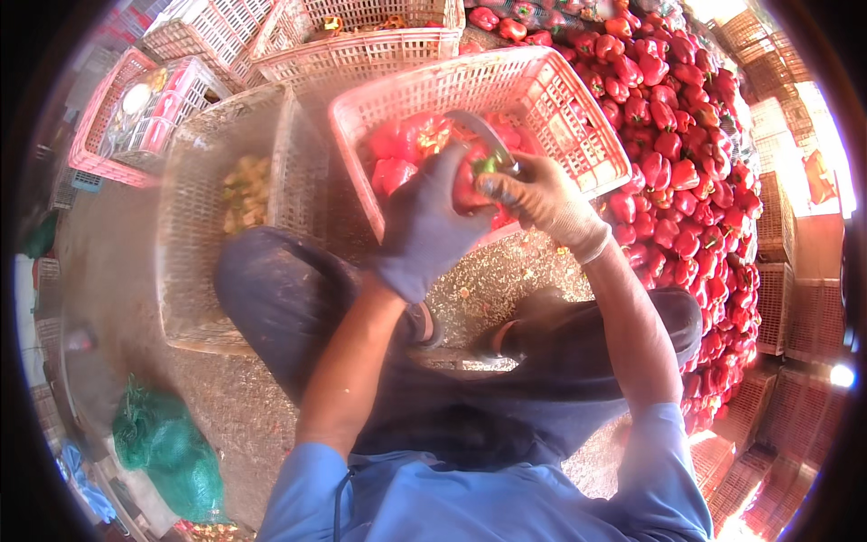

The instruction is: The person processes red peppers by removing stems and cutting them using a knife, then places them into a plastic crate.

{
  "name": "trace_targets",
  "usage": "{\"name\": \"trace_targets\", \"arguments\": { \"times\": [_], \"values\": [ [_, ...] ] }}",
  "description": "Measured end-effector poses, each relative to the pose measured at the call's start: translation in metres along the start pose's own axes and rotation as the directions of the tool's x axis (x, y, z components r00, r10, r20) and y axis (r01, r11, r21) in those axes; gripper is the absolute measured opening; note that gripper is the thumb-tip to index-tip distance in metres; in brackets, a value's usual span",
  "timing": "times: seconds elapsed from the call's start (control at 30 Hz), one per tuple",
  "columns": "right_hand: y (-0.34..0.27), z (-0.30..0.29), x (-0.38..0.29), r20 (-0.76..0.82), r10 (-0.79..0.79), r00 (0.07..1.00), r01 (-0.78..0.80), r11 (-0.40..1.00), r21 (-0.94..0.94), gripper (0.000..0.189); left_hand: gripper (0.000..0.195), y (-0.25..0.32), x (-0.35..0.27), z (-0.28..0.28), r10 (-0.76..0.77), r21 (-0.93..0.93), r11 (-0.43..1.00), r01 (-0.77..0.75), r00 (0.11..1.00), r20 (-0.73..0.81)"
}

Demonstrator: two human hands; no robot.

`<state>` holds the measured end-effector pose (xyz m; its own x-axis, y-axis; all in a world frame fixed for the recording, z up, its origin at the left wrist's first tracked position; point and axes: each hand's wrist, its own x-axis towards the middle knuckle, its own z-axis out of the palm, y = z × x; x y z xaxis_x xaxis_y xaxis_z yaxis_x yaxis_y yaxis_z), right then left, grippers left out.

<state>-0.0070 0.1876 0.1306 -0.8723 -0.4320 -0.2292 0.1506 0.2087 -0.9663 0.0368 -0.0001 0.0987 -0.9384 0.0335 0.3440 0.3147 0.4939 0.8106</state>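
My left hand (430,220), in a dark grey glove, holds a red bell pepper (467,179) with a green stem end. In a stained whitish glove, my right hand (552,200) grips a knife with a curved blade (484,132), held against the stem side of the pepper; its handle is mostly hidden by my fingers. Both hands are over the near side of a pink plastic crate (582,132), where several red peppers (396,152) lie. How deep the blade sits in the pepper cannot be told.
A big heap of red bell peppers (667,162) rises at the right. At my left knee stands a dirty pale crate (196,284) with yellowish-green scraps (247,193). More crates (359,51) are beyond. A green mesh sack (169,447) lies lower left; pale bits litter the floor (535,267).
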Motion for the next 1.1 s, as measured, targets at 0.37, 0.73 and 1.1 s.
{"name": "trace_targets", "arguments": {
  "times": [0.37,0.73,1.1],
  "values": [
    [0.017,-0.012,0.004,0.000,0.100,0.995,-0.100,0.993,-0.068,0.038,0.076,-0.017,-0.005,0.018,-0.037,-0.256,0.963,0.081,0.985,0.171],
    [0.019,-0.018,-0.006,0.048,-0.182,0.982,0.187,0.975,-0.117,0.041,0.070,0.001,-0.005,0.004,-0.063,-0.266,0.952,0.150,0.949,0.310],
    [0.014,-0.029,-0.005,0.038,-0.033,0.999,0.021,0.962,0.273,0.037,0.082,-0.018,-0.004,0.017,-0.165,-0.027,0.985,0.171,0.975,0.149]
  ]
}}
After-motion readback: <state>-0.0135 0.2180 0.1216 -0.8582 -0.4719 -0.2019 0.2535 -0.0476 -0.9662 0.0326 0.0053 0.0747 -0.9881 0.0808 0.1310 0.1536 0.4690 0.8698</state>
